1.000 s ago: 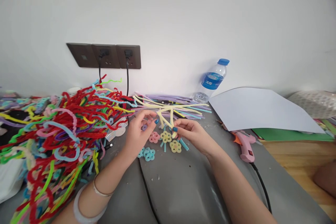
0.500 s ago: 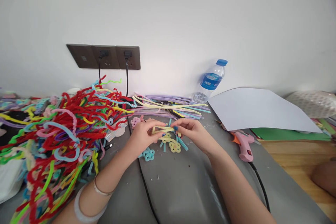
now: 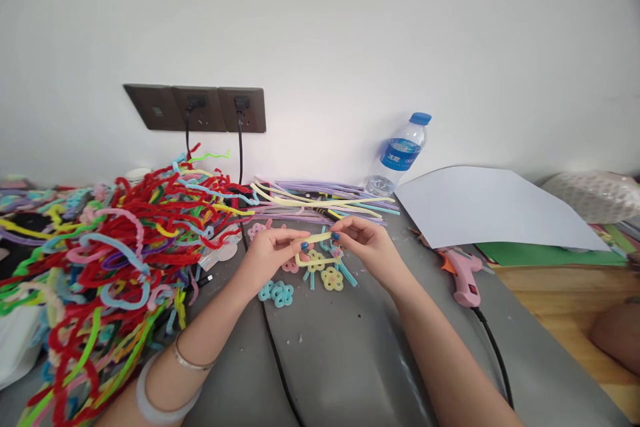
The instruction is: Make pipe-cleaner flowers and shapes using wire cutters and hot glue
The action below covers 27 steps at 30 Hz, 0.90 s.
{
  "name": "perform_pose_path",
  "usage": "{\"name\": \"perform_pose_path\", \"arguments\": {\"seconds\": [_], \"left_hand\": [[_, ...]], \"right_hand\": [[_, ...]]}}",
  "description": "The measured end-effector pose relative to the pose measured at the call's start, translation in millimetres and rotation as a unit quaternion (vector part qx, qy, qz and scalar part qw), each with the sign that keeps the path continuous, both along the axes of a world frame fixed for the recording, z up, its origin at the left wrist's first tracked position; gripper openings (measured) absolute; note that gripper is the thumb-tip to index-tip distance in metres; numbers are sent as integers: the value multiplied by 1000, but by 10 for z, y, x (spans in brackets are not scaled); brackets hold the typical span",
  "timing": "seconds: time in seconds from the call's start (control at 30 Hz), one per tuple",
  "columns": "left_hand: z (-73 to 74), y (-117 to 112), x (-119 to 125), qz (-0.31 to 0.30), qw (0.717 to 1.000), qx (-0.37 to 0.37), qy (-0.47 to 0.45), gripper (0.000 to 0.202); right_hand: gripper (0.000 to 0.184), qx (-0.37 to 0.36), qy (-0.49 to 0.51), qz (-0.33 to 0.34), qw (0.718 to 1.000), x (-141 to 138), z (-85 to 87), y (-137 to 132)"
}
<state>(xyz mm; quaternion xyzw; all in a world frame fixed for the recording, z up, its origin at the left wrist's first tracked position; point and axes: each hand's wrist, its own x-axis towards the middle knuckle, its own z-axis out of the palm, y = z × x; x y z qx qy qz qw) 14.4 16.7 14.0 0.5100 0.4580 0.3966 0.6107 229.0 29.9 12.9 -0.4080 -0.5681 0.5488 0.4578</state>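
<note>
Between my hands is a pale yellow pipe cleaner (image 3: 320, 238), bent with a squared corner and a lower stretch running below my fingers. My left hand (image 3: 274, 251) pinches it between thumb and finger. From the other side my right hand (image 3: 364, 245) pinches its right end. Under and around it on the table lie pipe-cleaner flowers: a yellow flower (image 3: 332, 279), a blue flower (image 3: 283, 294) and a pink flower (image 3: 257, 230). Short blue stems (image 3: 347, 274) stick out beneath the yellow ones, partly covered.
A big tangle of coloured pipe cleaners (image 3: 135, 233) fills the left. Straight pipe cleaners (image 3: 320, 200) lie behind my hands. A water bottle (image 3: 401, 155) leans on the wall. On the right are white paper (image 3: 500, 210) and a pink glue gun (image 3: 466, 277); a black cable (image 3: 277, 353) crosses the table.
The yellow pipe cleaner's lower stretch has dropped away from my left thumb, so its bent corner now shows below. Both hands still pinch the upper part.
</note>
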Motion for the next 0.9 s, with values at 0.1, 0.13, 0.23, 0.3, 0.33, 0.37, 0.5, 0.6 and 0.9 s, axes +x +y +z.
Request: {"name": "perform_pose_path", "arguments": {"seconds": [0.1, 0.13, 0.23, 0.3, 0.33, 0.37, 0.5, 0.6, 0.9], "left_hand": [[-2, 3, 2, 13, 1000, 17, 2, 39], [-4, 5, 4, 17, 999, 28, 1, 39], [-14, 7, 8, 20, 999, 47, -4, 36], [-15, 3, 11, 16, 999, 43, -5, 34], [-13, -1, 13, 13, 999, 40, -5, 34], [-10, -5, 14, 12, 999, 36, -5, 34], [-9, -18, 27, 0, 1000, 23, -1, 33], [-27, -20, 38, -6, 1000, 10, 2, 33], [-19, -21, 30, -43, 997, 55, 39, 26]], "right_hand": [[27, 14, -17, -11, 1000, -22, -2, -7], [28, 16, -26, -13, 999, -32, 0, -11], [30, 11, -52, -14, 998, -62, 7, -22], [31, 7, -63, -12, 998, -76, 10, -26], [31, 6, -66, -10, 998, -79, 10, -27], [31, 4, -65, -6, 998, -80, 10, -26], [29, 13, -52, -11, 998, -72, -7, -20], [25, 38, -50, -39, 997, -66, -28, -20], [11, 215, -200, -26, 956, -48, -20, -29]]}}
